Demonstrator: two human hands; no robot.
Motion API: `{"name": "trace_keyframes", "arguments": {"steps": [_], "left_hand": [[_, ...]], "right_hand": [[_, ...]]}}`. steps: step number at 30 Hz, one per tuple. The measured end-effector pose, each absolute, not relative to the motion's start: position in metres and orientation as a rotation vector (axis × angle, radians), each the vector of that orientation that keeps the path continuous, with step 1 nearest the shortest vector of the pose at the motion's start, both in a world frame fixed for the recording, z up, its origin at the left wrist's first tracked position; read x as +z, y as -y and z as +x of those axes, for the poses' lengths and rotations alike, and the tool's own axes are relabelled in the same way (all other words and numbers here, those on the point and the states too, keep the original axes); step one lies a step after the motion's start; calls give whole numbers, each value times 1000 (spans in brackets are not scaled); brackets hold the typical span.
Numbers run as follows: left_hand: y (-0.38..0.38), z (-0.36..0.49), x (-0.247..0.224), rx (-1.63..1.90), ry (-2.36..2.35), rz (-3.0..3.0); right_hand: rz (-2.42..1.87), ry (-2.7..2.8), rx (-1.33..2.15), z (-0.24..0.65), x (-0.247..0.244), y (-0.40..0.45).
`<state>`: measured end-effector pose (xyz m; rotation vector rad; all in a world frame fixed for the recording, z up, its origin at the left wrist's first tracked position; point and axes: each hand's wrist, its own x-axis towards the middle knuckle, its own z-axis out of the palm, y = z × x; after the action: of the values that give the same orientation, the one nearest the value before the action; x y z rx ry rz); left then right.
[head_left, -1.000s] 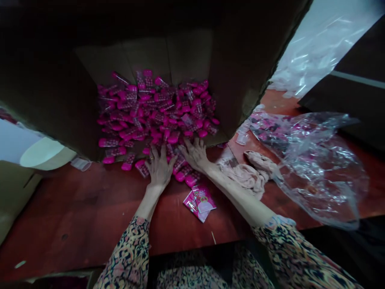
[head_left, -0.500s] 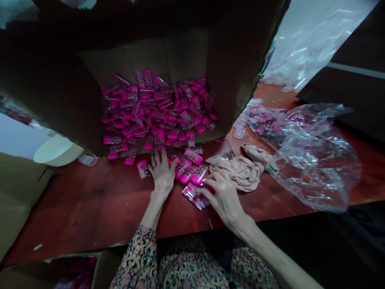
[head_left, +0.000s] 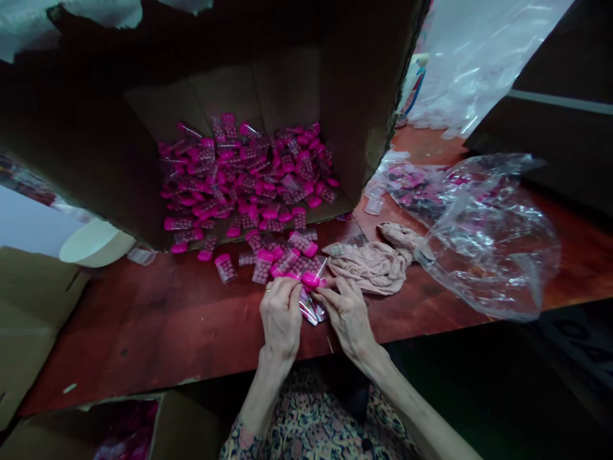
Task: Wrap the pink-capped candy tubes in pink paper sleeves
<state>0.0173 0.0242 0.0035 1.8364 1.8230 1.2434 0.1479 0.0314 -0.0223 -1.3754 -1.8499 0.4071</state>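
Small clear jars with pink lids and pink beads [head_left: 261, 266] lie loose on the red table before the open box. My left hand [head_left: 281, 314] is closed at their near edge, fingertips pressed together on something I cannot make out. Beside it, my right hand [head_left: 345, 314] has its thumb and fingers pinched on a shiny pink packet [head_left: 309, 308], which shows between the two hands. One pink-lidded jar [head_left: 311, 279] lies just beyond the fingertips. A crumpled beige cloth [head_left: 378, 267] rests to the right of my right hand.
A large cardboard box [head_left: 354, 128] on its side holds many more such jars. A clear plastic bag [head_left: 493, 255] with pink packets spreads at the right. A pale bowl [head_left: 96, 243] stands at the left, and an open carton [head_left: 184, 421] with pink items is below the table edge.
My left hand has moved right and nearer from the loose jars, and its fingers have closed beside my right hand. My right fingers have drawn together at the packet. The view has shifted slightly.
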Motion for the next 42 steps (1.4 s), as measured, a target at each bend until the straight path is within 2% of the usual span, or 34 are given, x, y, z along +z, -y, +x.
{"name": "trace_keyframes", "arguments": {"steps": [7,12,20,29,42], "left_hand": [[-54,34,-13,1250,-1608,1711],[-40,23,-2,1422,-1674,1374],[-19,37,16,1296,-1298,831],[-14,45,13,1523,-1220,546],[-12,29,10,1547,-1169,374]], "right_hand": [[-1295,1677,458,152,-29,-33],[-1208,1543,419,155,-24,-26],[-1096,1496,460,151,-21,-16],[-1181,1367,789,141,-7,-7],[-1237,1395,1099,141,2,-7]]}}
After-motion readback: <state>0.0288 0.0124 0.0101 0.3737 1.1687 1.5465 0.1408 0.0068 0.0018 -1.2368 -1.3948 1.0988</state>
